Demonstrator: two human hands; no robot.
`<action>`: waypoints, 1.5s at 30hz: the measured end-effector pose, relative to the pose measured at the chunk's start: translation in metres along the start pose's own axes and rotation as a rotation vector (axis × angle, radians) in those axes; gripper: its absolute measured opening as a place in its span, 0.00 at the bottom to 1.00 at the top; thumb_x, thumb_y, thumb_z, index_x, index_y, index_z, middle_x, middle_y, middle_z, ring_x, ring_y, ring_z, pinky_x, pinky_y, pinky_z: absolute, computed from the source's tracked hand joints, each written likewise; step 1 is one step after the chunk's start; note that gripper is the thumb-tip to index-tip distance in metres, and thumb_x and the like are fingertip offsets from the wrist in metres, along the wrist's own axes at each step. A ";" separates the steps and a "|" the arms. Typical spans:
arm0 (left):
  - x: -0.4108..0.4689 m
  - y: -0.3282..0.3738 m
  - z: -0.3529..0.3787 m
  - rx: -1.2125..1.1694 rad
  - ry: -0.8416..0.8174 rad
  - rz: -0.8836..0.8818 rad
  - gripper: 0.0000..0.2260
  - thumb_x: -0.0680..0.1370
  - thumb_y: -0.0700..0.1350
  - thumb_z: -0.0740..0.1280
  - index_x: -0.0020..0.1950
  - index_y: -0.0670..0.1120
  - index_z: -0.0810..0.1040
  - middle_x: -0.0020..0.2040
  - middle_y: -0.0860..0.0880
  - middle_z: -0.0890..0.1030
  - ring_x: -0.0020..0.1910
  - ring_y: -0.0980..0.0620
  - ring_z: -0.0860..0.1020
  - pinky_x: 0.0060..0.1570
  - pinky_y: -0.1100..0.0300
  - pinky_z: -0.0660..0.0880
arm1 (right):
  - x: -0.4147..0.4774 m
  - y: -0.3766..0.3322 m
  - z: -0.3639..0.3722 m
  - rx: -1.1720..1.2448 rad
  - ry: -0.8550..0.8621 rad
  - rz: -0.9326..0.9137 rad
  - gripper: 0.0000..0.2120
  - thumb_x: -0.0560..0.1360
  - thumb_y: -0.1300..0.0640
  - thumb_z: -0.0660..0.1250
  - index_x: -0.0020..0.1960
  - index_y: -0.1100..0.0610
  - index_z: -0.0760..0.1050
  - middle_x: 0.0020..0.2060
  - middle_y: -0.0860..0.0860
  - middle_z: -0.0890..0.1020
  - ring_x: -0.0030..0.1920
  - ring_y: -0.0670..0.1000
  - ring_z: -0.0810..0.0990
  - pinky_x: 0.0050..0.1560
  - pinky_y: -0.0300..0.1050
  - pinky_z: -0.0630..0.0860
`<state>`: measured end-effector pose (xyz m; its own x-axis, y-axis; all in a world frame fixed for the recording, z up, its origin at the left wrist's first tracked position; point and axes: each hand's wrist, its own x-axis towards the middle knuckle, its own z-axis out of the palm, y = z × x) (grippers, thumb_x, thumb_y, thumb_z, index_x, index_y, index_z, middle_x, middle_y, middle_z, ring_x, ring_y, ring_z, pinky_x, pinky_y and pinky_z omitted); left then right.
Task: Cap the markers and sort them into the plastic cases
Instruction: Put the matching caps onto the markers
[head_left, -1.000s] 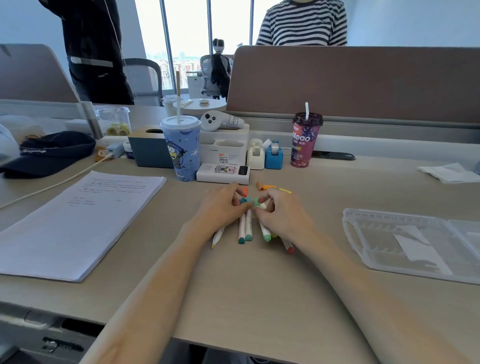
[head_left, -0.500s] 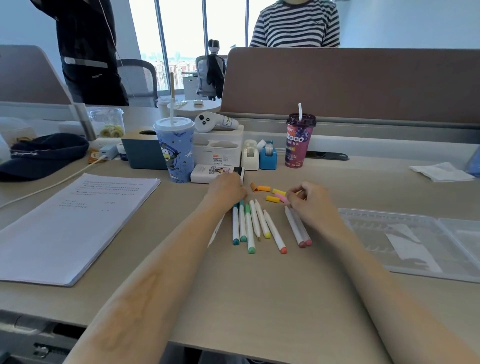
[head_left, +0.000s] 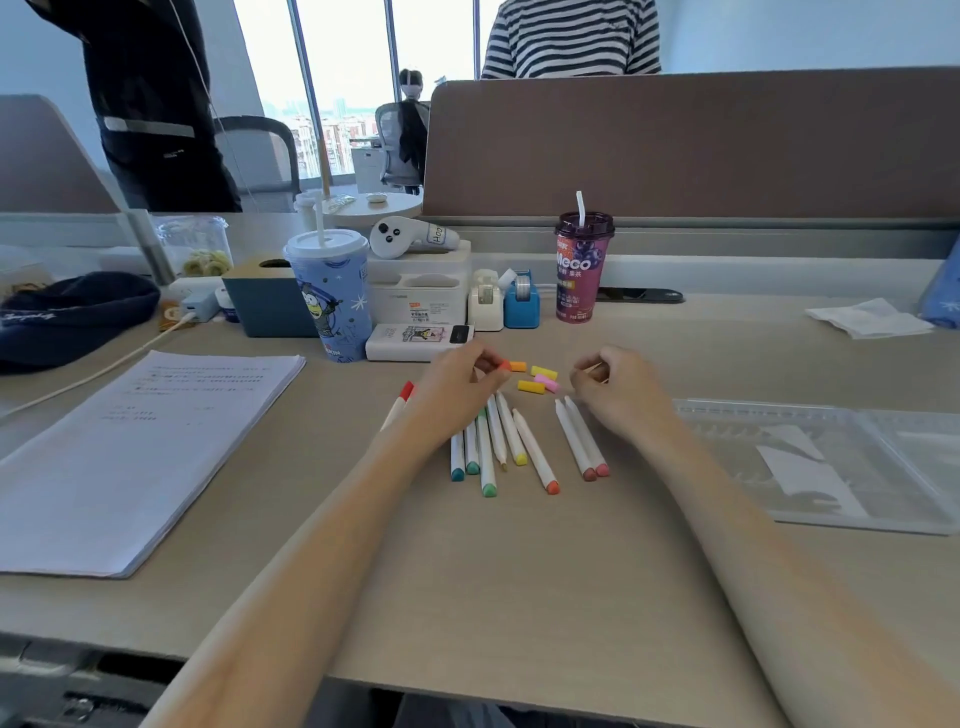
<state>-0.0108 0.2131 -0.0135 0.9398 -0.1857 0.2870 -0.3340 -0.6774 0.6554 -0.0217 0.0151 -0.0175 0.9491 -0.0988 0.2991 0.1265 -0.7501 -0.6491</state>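
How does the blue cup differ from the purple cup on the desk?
The blue cup is wider, with a pale lid and a cartoon print; the purple cup is slimmer, with a dark lid, and stands farther right. Both stand upright with a straw.

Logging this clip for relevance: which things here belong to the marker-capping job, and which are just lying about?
Job: markers; loose caps; plastic case; left hand; right hand.
Lying about: paper stack; blue cup; purple drink; tape dispensers; dark cap; tissue.
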 end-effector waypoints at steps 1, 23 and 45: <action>-0.006 0.001 0.000 -0.028 -0.005 0.007 0.08 0.80 0.49 0.64 0.58 0.50 0.77 0.48 0.56 0.77 0.46 0.60 0.73 0.44 0.68 0.69 | -0.001 0.000 0.001 -0.010 -0.007 -0.009 0.06 0.78 0.55 0.64 0.52 0.54 0.77 0.45 0.47 0.77 0.46 0.47 0.75 0.44 0.41 0.72; -0.019 -0.007 -0.018 -0.540 -0.091 -0.094 0.05 0.78 0.41 0.67 0.53 0.45 0.74 0.51 0.50 0.85 0.53 0.59 0.81 0.55 0.65 0.74 | -0.015 -0.016 0.011 -0.052 -0.074 -0.205 0.07 0.79 0.55 0.65 0.56 0.53 0.78 0.45 0.46 0.79 0.45 0.45 0.75 0.47 0.40 0.74; -0.016 -0.035 -0.040 -0.208 0.075 0.023 0.14 0.81 0.43 0.63 0.66 0.50 0.75 0.59 0.54 0.77 0.57 0.57 0.74 0.58 0.64 0.70 | -0.013 -0.012 -0.003 -0.027 0.026 -0.124 0.09 0.79 0.60 0.63 0.58 0.58 0.77 0.52 0.52 0.80 0.49 0.47 0.74 0.49 0.38 0.71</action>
<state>-0.0173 0.2677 -0.0132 0.9263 -0.1403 0.3496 -0.3702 -0.5112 0.7756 -0.0371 0.0232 -0.0113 0.9188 -0.0207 0.3942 0.2343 -0.7750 -0.5869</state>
